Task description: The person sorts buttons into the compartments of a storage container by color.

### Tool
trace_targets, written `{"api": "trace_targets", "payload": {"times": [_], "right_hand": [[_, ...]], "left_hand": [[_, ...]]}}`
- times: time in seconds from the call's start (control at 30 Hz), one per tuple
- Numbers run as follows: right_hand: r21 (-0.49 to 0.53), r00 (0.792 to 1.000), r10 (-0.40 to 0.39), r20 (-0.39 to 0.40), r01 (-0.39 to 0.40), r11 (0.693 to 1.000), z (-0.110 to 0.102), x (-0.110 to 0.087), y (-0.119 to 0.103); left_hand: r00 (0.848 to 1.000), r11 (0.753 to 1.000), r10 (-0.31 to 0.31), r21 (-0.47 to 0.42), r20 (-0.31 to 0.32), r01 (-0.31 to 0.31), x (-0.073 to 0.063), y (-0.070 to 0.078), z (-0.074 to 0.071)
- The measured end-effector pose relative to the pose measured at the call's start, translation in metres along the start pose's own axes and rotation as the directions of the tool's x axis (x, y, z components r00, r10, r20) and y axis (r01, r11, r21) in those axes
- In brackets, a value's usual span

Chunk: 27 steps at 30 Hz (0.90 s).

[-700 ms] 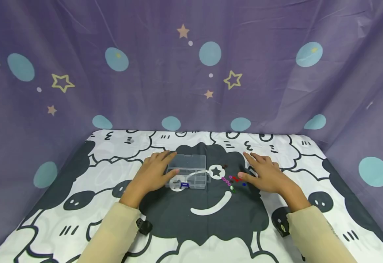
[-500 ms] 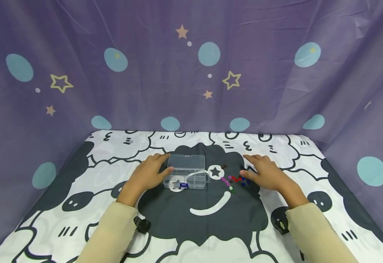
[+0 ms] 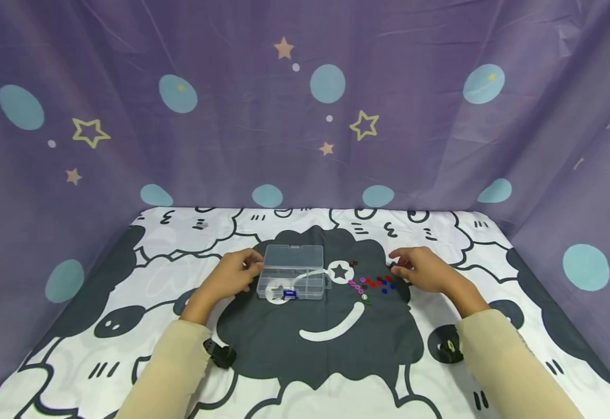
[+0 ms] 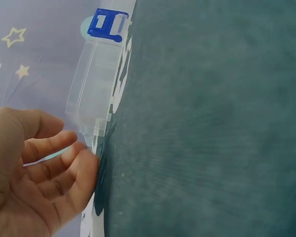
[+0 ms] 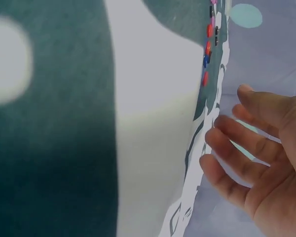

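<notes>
A clear plastic compartment box (image 3: 295,256) with a blue label (image 3: 289,294) lies on the dark patch of the cloth; in the left wrist view the box (image 4: 91,81) stands just beyond the fingertips. My left hand (image 3: 227,278) is at its left side, fingers loosely bent, nothing between them. To the right of the box lie small loose pieces: pink rings (image 3: 357,286), red pieces (image 3: 373,283), blue ones (image 3: 385,290) and green ones (image 3: 368,302). Beside them my right hand (image 3: 424,271) hovers with loosely bent fingers and holds nothing; the right wrist view shows its palm (image 5: 281,197).
A cloth with black and white cartoon sheep (image 3: 357,372) covers the table. Behind it hangs a purple curtain (image 3: 263,116) with stars and dots. A dark brown piece (image 3: 354,263) lies above the other small pieces.
Both hands have drawn their spread fingers into a looser bend. The left hand has shifted left off the box's edge, and the right has uncovered more of the small pieces.
</notes>
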State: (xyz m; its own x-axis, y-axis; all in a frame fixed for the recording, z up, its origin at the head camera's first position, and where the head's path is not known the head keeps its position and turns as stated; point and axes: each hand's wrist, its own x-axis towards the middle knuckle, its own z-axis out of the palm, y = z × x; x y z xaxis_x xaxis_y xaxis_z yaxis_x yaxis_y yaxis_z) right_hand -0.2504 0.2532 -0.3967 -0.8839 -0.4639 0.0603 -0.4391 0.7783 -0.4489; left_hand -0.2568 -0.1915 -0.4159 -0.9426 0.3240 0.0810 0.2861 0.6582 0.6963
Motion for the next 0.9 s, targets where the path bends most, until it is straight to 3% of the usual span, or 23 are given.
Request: {"api": "trace_targets", "payload": {"times": [0.17,0.27,0.53,0.9], "right_hand": [[0.044,0.999,0.005,0.033,-0.007,0.999,-0.002,0.003,0.004],[0.059,0.999,0.020,0.049,-0.022,0.998,-0.003,0.004,0.008],[0.148,0.993,0.006,0.120,-0.024,0.989,0.001,0.004,0.014],[0.171,0.987,-0.039,0.158,0.011,0.985,0.006,-0.003,0.014]], "left_hand": [[0.993,0.973,-0.093,-0.207,0.066,0.105,-0.002,-0.008,-0.002],[0.988,0.948,-0.123,-0.283,0.099,0.146,-0.003,-0.011,-0.002],[0.984,0.901,-0.138,-0.398,0.114,0.173,-0.004,-0.014,0.000],[0.983,0.875,-0.140,-0.450,0.117,0.178,-0.001,-0.012,0.005]]}}
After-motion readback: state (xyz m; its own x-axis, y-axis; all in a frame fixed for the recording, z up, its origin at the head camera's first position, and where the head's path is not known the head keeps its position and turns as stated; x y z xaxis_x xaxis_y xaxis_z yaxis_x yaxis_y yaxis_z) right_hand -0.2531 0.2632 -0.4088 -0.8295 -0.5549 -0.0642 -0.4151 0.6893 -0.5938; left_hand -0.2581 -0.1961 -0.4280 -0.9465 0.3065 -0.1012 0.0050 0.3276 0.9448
